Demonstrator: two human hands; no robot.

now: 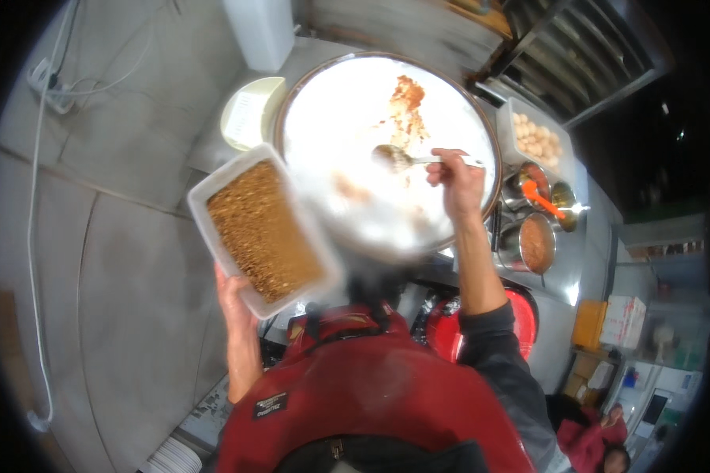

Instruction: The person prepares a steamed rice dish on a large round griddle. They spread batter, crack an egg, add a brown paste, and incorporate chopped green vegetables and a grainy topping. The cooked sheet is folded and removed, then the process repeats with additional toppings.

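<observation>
My left hand grips the lower left side of a white rectangular plastic tub. The tub is tilted and holds brown, grainy food, with a smoother liquid-looking area along its right side. My right hand is shut on the handle of a metal spoon. The spoon's bowl hangs over or rests on a large round pan, I cannot tell which. Glare washes out the pan's white surface. A streak of reddish-brown crumbly food lies across it, with fainter brown patches nearer me.
On the right stand a tub of eggs, a metal pot of reddish-brown food and an orange utensil across smaller pots. A pale green container sits left of the pan. Below it is a red basin. Another person is at lower right.
</observation>
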